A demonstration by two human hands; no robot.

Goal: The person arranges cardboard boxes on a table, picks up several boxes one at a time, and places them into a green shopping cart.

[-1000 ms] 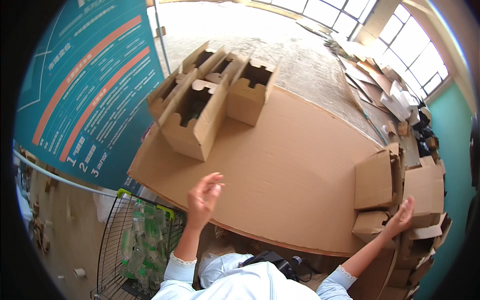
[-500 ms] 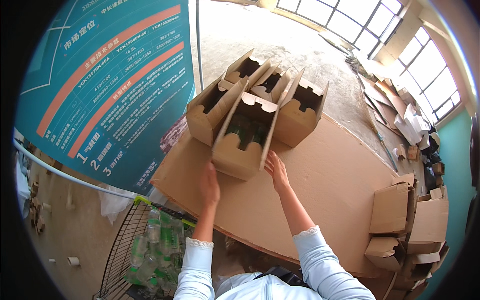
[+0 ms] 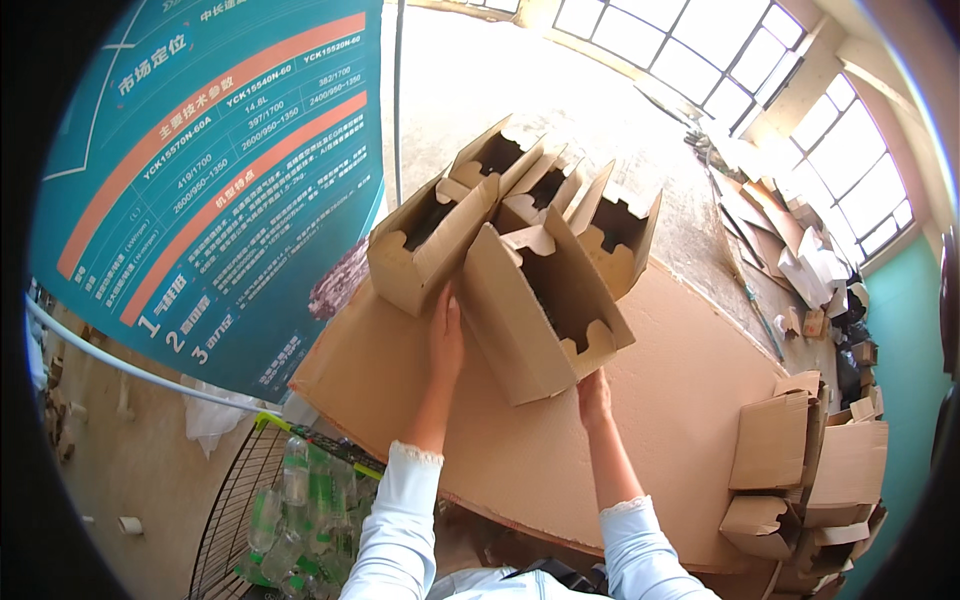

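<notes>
An open brown cardboard box (image 3: 535, 310) is tilted up off the cardboard-covered table (image 3: 690, 400). My left hand (image 3: 446, 335) presses flat against its left side. Under its lower right corner, my right hand (image 3: 594, 396) grips the box. Behind it stand three similar open boxes: one to the left (image 3: 425, 240), one at the back (image 3: 495, 155) and one to the right (image 3: 625, 235), all close together.
Flattened cardboard blanks (image 3: 800, 460) are stacked at the table's right end. A wire basket with plastic bottles (image 3: 285, 500) stands below the table's left edge. A large teal printed board (image 3: 200, 160) stands to the left. More cardboard lies on the floor by the windows (image 3: 790, 230).
Both hands went from the table's near edge to the front box and took hold of it. The box is now tilted and lifted toward me.
</notes>
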